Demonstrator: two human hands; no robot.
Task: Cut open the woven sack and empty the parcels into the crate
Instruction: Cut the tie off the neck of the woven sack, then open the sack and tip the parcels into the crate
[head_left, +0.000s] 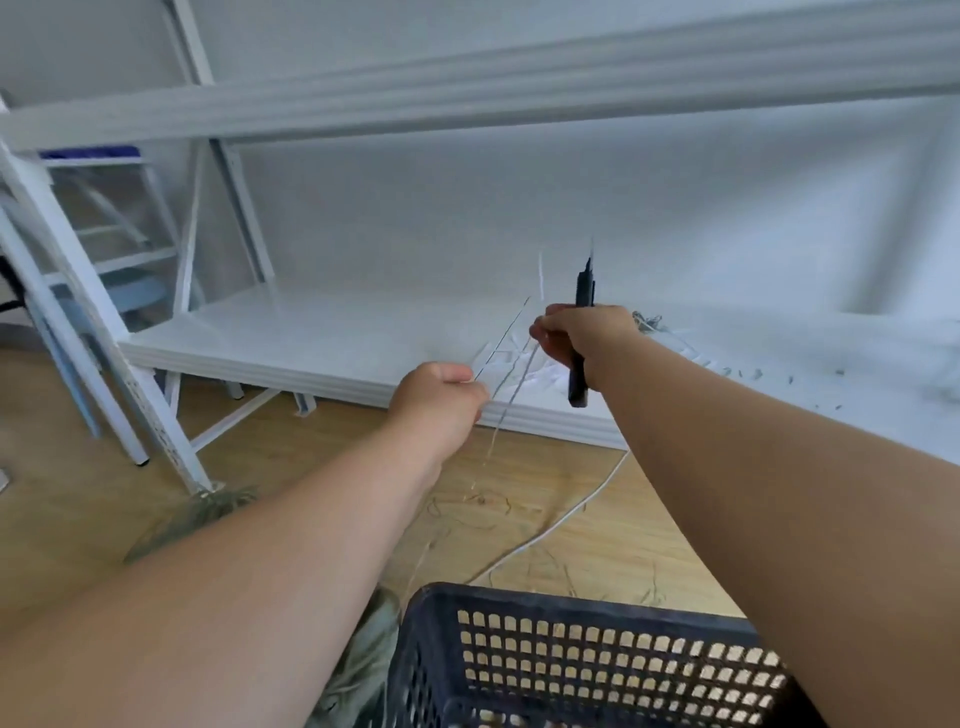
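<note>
My right hand (576, 338) grips a black utility knife (579, 343) held upright, blade tip pointing up, and also pinches thin pale strands (511, 358). My left hand (441, 397) is closed on the other end of those strands, which stretch between both hands and trail down toward the floor. A dark perforated plastic crate (571, 654) stands at the bottom of the view, just in front of me. A greyish woven sack (363, 660) shows partly at the crate's left side, mostly hidden by my left arm. No parcels are visible.
A low white shelf board (311, 338) runs across in front, with cut fibre scraps (727, 364) on its right part. White rack uprights (130, 405) stand at left. A white cord (545, 535) and loose threads lie on the wooden floor (311, 457).
</note>
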